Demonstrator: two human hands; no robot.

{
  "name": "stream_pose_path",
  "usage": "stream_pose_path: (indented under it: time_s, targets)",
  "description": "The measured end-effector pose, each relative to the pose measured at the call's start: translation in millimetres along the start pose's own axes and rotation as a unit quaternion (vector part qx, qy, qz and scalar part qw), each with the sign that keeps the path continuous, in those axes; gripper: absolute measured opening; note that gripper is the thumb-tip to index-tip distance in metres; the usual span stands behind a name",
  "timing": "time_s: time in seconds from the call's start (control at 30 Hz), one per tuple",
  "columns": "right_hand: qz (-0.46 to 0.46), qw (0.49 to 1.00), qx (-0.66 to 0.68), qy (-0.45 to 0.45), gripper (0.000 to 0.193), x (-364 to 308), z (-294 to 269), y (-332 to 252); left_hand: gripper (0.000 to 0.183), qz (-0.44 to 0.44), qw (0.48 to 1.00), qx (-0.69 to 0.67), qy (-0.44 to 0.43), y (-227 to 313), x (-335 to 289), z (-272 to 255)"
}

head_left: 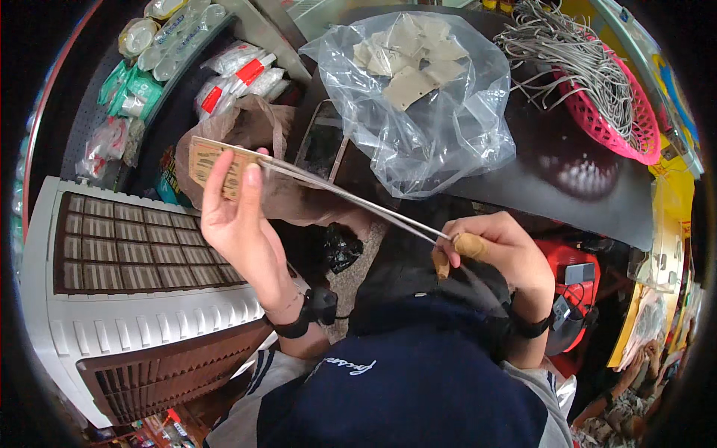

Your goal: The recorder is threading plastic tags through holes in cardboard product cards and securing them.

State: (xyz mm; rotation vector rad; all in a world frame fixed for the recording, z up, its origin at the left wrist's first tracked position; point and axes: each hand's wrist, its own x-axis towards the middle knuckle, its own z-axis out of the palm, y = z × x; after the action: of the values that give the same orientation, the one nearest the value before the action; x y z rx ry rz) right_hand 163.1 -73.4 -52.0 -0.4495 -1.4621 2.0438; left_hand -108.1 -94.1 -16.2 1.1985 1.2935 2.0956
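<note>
My left hand (250, 220) is raised at the left, its fingers and thumb closed on a flat tan card tag (203, 163) with dark print. From the tag a doubled grey cord (351, 196) runs taut, down and across, to my right hand (515, 246). There the fingertips pinch the cord's far end; tan tape wraps the thumb and a finger. Beyond the hands, a clear plastic bag (448, 145) lies on the dark table (620, 207) with several tan card pieces (411, 84) in it. A pink basket (648, 123) at the far right holds a heap of loose grey cords (560, 45).
A white air cooler (153, 321) with brown grilles stands close on my left. Behind my left hand are a brown cloth-like bag (265, 123) and a phone (323, 145). Packaged goods (134, 93) fill shelves at far left. A red item (579, 257) sits right; another person's hands (638, 373) show lower right.
</note>
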Motion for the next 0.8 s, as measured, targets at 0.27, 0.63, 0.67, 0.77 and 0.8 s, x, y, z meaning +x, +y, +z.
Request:
stream_pose_path:
  time_s: [0.27, 0.63, 0.67, 0.77, 0.8]
  targets:
    - [0.049, 0.997, -0.019, -0.065, 0.026, 6, -14, 18, 0.033, -0.016, 0.997, -0.018, 0.075, -14, 14, -12]
    - [0.070, 0.987, -0.076, -0.120, 0.029, 0, -21, 17, 0.039, 0.005, 0.993, 0.003, 0.119, -19, 22, -32]
    - [0.069, 0.987, -0.078, -0.124, 0.029, -1, -21, 17, 0.039, 0.005, 0.993, 0.004, 0.119, -19, 23, -33]
    - [0.068, 0.989, -0.074, -0.111, 0.029, -1, -20, 16, 0.039, 0.005, 0.994, 0.006, 0.108, -20, 24, -35]
    - [0.068, 0.989, -0.073, -0.111, 0.029, -1, -20, 16, 0.039, 0.005, 0.994, 0.003, 0.107, -21, 24, -35]
